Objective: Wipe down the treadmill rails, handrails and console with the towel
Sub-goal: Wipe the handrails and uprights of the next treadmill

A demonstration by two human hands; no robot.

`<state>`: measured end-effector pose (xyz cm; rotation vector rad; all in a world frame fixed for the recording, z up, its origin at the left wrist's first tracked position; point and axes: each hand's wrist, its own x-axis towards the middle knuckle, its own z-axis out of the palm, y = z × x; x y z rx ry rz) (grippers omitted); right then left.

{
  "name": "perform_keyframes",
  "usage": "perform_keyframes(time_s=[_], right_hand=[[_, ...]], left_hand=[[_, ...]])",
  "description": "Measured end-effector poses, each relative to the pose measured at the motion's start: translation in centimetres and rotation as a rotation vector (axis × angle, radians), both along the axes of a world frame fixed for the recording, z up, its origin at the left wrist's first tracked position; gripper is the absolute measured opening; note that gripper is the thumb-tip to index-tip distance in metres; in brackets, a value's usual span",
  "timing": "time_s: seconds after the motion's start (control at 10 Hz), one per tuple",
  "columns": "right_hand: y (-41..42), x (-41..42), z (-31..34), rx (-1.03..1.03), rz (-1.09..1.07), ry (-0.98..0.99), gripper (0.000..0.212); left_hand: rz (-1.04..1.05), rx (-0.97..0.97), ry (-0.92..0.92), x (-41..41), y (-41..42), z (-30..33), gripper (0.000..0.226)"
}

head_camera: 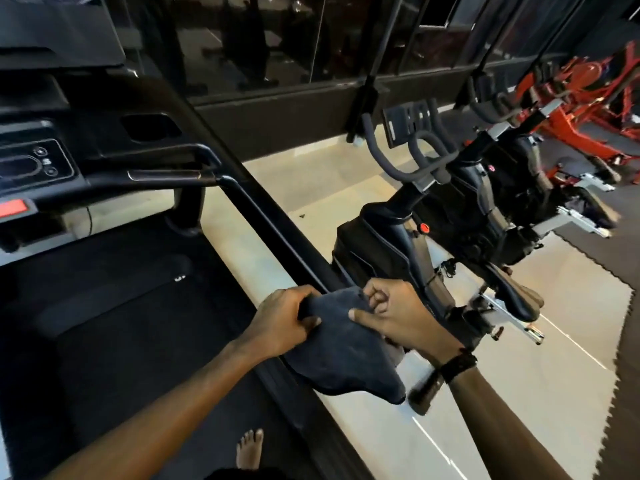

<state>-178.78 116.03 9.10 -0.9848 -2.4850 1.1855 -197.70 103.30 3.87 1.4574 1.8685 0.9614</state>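
A dark towel [341, 355] is draped over the near end of the treadmill's right handrail [263, 223], which runs from the console down toward me. My left hand [280, 322] grips the towel's left edge around the rail. My right hand [398, 317] pinches the towel's upper right corner with curled fingers. The black console [45, 161] with its small button panel sits at the upper left. A red stop tab [12, 207] shows below it. The running belt [114, 323] fills the lower left.
A black spin bike [433, 216] stands close on the right of the handrail on a pale floor. Red gym machines [588, 109] are at the far right. A dark glass wall [277, 46] runs behind. My bare foot [250, 448] stands on the treadmill's side rail.
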Motion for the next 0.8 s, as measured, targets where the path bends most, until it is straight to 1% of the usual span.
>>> perform_keyframes(time_s=[0.1,0.2,0.3,0.4,0.5,0.6,0.7,0.8], right_hand=[[2.7,2.0,0.2,-0.022,-0.030,-0.050,0.034],[4.1,2.0,-0.3,0.006,-0.053,-0.067,0.034],[5.6,2.0,-1.7,0.002,-0.051,-0.061,0.038],[6.3,2.4,-2.6,-0.036,-0.033,-0.021,0.040],[7.6,3.6,-3.9,-0.101,0.060,0.052,0.051],[8.0,4.1,-4.5,-0.109,0.116,0.124,0.047],[7.2,4.3,-4.5,-0.206,0.195,0.182,0.035],[6.7,4.4,-4.4,-0.273,0.280,0.167,0.032]], left_hand=[[0.219,0.086,0.049,4.4,1.7,-1.4,0.033],[0.490,0.020,-0.046,7.5,2.5,-2.2,0.055],[0.770,-0.278,-0.540,12.0,3.8,-2.7,0.098],[0.802,-0.304,-0.662,15.0,4.8,-3.4,0.111],[0.974,-0.122,-0.632,19.0,6.4,-3.5,0.114],[1.086,0.023,-0.558,20.0,7.8,-3.6,0.107],[1.140,0.117,-0.474,21.0,8.2,-5.1,0.093],[1.160,0.168,-0.548,22.4,8.0,-5.5,0.093]])
